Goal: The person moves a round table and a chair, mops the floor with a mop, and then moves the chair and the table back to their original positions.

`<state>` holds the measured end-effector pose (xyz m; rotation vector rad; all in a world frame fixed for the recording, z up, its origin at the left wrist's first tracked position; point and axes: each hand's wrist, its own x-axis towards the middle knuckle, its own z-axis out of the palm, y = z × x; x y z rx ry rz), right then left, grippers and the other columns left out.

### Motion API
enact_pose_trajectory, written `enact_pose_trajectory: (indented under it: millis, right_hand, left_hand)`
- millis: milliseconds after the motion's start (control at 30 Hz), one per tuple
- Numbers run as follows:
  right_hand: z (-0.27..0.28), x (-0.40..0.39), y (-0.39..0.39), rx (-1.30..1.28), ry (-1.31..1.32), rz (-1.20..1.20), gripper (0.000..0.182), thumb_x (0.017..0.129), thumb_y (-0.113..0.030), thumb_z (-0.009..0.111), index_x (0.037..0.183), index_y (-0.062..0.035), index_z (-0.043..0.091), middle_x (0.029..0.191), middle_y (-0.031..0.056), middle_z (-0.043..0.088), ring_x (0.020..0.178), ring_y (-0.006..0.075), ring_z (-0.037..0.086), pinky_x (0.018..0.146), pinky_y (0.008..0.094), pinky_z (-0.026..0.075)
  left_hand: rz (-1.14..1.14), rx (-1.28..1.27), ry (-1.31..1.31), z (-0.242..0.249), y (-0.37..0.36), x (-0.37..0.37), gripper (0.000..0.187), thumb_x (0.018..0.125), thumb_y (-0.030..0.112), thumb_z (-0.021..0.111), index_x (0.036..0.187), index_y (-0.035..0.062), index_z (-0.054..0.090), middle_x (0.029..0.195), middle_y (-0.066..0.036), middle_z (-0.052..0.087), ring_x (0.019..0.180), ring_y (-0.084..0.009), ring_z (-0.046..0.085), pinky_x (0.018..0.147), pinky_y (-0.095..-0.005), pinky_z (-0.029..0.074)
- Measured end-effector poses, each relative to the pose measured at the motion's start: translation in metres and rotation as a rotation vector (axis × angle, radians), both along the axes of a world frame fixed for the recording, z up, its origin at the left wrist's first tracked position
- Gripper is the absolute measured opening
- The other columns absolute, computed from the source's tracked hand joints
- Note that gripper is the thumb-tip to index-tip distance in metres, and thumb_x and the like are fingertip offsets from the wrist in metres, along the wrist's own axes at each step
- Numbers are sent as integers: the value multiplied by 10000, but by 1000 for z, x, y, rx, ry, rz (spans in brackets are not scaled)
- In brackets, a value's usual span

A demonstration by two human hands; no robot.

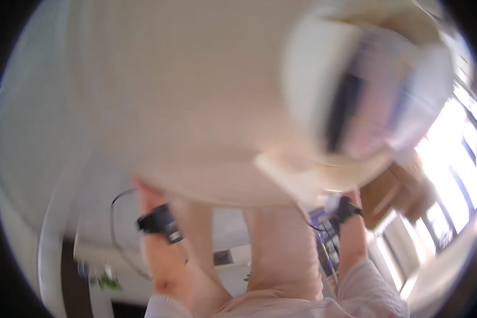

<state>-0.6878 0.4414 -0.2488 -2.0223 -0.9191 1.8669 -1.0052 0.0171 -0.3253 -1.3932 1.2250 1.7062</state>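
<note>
A large, smooth beige surface (196, 106) with a rounded lower edge fills the upper middle, badly blurred. My left hand (146, 188) is at its lower left edge, the fingers hidden or smeared. At the lower right edge, beside a pale angular piece (281, 172), is my right hand (353, 195); its fingers do not show. What either hand holds cannot be made out. Black devices are strapped on both wrists, with thin cables. A white round-edged object (312, 69) with dark, pink and purple areas appears blurred at the upper right.
My legs (281, 249) in light trousers are below the beige surface. Brown boxes or furniture (397, 193) stand at the right, before bright windows (456, 153). A green plant (106, 281) is at the lower left, near a white ledge.
</note>
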Motion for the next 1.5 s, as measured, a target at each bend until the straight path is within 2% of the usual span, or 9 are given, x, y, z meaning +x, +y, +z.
enact_pose_trajectory:
  millis: [67, 167, 367, 600, 900, 1067, 1233, 1300, 1500]
  right_hand:
    - [-10, -29, -9, 34, 13, -2, 543, 807, -519, 498, 1191, -139, 457, 1136, 41, 531, 1052, 217, 488, 905, 391, 394]
    - [-31, -59, -10, -21, 148, -179, 635, 726, -580, 567, 1177, -143, 469, 1136, 23, 523, 1038, 207, 489, 885, 375, 406]
    - [-24, -50, 10, -43, 199, -224, 664, 713, -568, 592, 1159, -90, 477, 1128, 48, 528, 1017, 216, 505, 872, 374, 422]
    - [-36, -68, -23, 8, 309, -149, 608, 787, -559, 494, 1143, -67, 485, 1089, 72, 548, 971, 204, 534, 834, 352, 453]
    - [-27, -81, -23, 57, 283, -247, 636, 786, -530, 525, 1195, -53, 431, 1174, 75, 497, 1045, 203, 493, 894, 328, 417]
    - [-42, -111, -13, 58, -5, -162, 684, 770, -545, 530, 1211, -38, 404, 1159, 79, 499, 1073, 203, 464, 888, 331, 391]
    - [6, -157, 12, -32, -53, -110, 791, 707, -572, 592, 1228, -26, 355, 1197, 118, 451, 1095, 234, 441, 929, 369, 341]
    - [31, -161, 33, -63, -17, 166, 807, 709, -580, 585, 1244, -33, 328, 1178, 116, 470, 1101, 225, 434, 927, 372, 341]
    - [51, -63, 14, -89, 49, 519, 453, 743, -346, 580, 1062, -25, 572, 895, 80, 601, 738, 158, 554, 625, 291, 459]
  left_hand:
    - [-73, 282, 81, -33, -41, -6, 506, 866, 431, 388, 1211, 64, 426, 1180, -99, 500, 1079, -257, 475, 905, -401, 399]
    - [79, -131, -18, -21, -12, -40, 522, 842, 478, 413, 1218, 116, 428, 1201, -54, 487, 1103, -222, 455, 931, -385, 382]
    - [-56, -66, 114, -16, 18, -29, 549, 821, 496, 434, 1239, 142, 408, 1223, -38, 471, 1135, -217, 431, 960, -369, 358]
    - [-141, 224, 340, -92, -49, -50, 573, 818, 490, 443, 1247, 114, 392, 1215, -72, 468, 1109, -232, 453, 919, -373, 400]
    - [-509, 6, 639, -1, 36, -88, 625, 851, 519, 365, 1298, 85, 306, 1273, -82, 397, 1148, -241, 404, 946, -378, 356]
    - [-276, 37, 379, 56, 86, -86, 696, 829, 592, 360, 1335, 128, 242, 1356, -75, 272, 1223, -243, 290, 976, -406, 299]
    - [-495, 56, 290, 77, 117, -68, 737, 791, 623, 409, 1333, 153, 238, 1327, -89, 289, 1188, -265, 316, 953, -455, 285]
    - [-582, -6, 238, 93, 128, -60, 753, 780, 629, 426, 1331, 153, 235, 1315, -98, 295, 1173, -270, 325, 943, -468, 284]
    - [-704, -203, 103, 112, 154, 16, 752, 791, 561, 478, 1338, 124, 205, 1305, -173, 286, 1167, -297, 338, 936, -460, 283]
